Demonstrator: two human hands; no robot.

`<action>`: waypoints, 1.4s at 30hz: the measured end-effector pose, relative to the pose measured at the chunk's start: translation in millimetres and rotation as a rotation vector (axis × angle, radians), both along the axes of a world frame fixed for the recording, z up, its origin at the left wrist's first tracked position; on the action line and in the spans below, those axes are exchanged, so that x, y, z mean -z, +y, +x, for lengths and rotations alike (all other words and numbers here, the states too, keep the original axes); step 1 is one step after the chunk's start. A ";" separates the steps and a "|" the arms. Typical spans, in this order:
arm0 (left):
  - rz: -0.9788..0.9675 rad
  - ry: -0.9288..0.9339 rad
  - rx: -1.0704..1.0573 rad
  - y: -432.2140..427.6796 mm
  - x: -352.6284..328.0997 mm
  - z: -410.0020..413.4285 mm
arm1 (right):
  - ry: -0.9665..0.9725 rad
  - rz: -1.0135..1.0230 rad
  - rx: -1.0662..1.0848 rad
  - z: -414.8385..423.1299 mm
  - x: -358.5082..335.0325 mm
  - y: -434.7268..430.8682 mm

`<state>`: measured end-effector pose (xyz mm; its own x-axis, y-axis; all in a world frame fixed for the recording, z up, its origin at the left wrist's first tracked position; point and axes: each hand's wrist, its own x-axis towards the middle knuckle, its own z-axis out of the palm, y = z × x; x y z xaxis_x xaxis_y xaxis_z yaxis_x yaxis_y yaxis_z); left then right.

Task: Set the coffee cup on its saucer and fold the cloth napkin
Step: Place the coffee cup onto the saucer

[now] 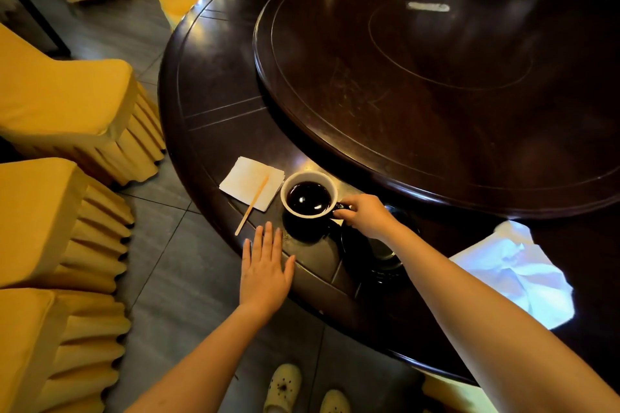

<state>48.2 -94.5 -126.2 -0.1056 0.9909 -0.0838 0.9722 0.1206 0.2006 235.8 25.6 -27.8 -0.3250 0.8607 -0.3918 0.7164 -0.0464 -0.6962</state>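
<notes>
The right hand [364,214] has its fingers closed on the full cup [308,198], not yet on the saucer [379,258], the left hand [265,265] lies flat and empty, and the cloth napkin [516,273] is unfolded.

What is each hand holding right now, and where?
The right hand grips the coffee cup by its handle; the left hand lies flat on the table edge, holding nothing.

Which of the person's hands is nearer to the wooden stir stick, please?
The left hand: it lies flat and open at the table edge, just right of the stir stick's lower end. The right hand is farther right, beyond the coffee cup, gripping its handle.
</notes>
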 end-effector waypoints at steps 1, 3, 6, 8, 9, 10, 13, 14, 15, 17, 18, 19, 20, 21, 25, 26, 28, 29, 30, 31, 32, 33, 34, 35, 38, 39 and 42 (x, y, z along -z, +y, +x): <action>0.000 0.001 0.002 0.0 0.0 0.1 | 0.013 0.022 0.005 1.8 -0.8 -1.6; 0.000 0.002 0.003 0.1 -0.1 0.3 | 0.040 0.055 0.023 7.5 -3.4 -5.0; 0.010 0.001 0.009 -0.1 0.9 0.3 | 0.116 0.064 0.069 24.3 -7.7 -10.4; 0.022 0.000 0.007 0.0 1.3 -0.2 | 0.147 0.053 0.106 39.1 -8.6 -13.6; 0.023 -0.004 0.005 0.1 1.6 -0.4 | 0.160 0.043 0.131 46.8 -8.5 -15.5; 0.021 -0.006 0.004 0.1 1.7 -0.6 | 0.168 0.033 0.156 54.3 -8.2 -17.8; 0.021 -0.003 0.005 0.1 1.9 -0.9 | 0.182 0.036 0.204 77.1 -8.4 -28.2; 0.019 -0.001 0.005 0.4 2.0 -0.9 | 0.189 0.044 0.208 84.4 -8.4 -32.3; 0.019 0.001 0.006 0.5 2.3 -1.0 | 0.196 0.049 0.212 91.1 -8.4 -36.7; 0.023 -0.002 0.010 0.6 3.0 -1.4 | 0.211 0.050 0.230 102.9 -7.5 -45.1; 0.028 -0.007 0.012 0.7 3.6 -1.5 | 0.217 0.050 0.238 107.5 -6.7 -48.7; 0.034 -0.012 0.014 0.7 4.3 -1.6 | 0.220 0.046 0.247 111.6 -5.7 -52.2; 0.038 -0.017 0.016 0.7 4.7 -1.5 | 0.222 0.041 0.253 115.2 -4.5 -55.5; 0.043 -0.019 0.017 0.5 4.5 -1.2 | 0.222 0.037 0.257 118.3 -3.3 -58.6; 0.051 -0.002 0.021 -0.3 3.9 -0.9 | 0.244 0.009 0.293 126.9 3.3 -68.2; 0.050 -0.003 0.022 -0.4 4.1 -1.0 | 0.251 -0.001 0.303 128.4 5.5 -70.0; 0.048 -0.003 0.021 -0.5 4.1 -0.6 | 0.242 -0.010 0.304 130.9 9.1 -72.8; 0.049 -0.004 0.020 -0.3 3.9 -0.6 | 0.237 -0.009 0.299 131.8 10.3 -73.9; 0.050 -0.007 0.020 -0.1 3.7 -0.7 | 0.237 -0.009 0.296 132.5 11.2 -74.8; 0.048 -0.008 0.023 0.0 3.4 -0.4 | 0.236 -0.012 0.294 133.2 12.0 -75.7; 0.047 -0.007 0.025 0.1 3.1 -0.4 | 0.237 -0.016 0.293 134.1 13.2 -76.4; 0.048 -0.007 0.025 0.2 3.1 -0.1 | 0.240 -0.020 0.294 134.6 14.2 -77.1; 0.050 -0.009 0.024 0.3 3.0 0.2 | 0.244 -0.022 0.299 134.9 15.8 -77.8; 0.050 -0.012 0.024 0.2 3.2 0.4 | 0.248 -0.023 0.303 135.0 17.1 -78.8; 0.045 -0.002 0.027 0.0 4.0 0.4 | 0.267 -0.025 0.305 134.6 19.3 -80.7; 0.044 0.000 0.028 0.1 3.8 0.3 | 0.271 -0.026 0.300 134.6 18.8 -81.2; 0.050 0.008 0.027 0.4 2.5 0.0 | 0.271 -0.035 0.300 134.6 18.1 -82.1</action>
<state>48.3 -94.1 -128.7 -0.0792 0.9963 -0.0332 0.9767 0.0842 0.1976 370.4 -56.5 -45.9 -0.1574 0.9206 -0.3574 0.4583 -0.2524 -0.8522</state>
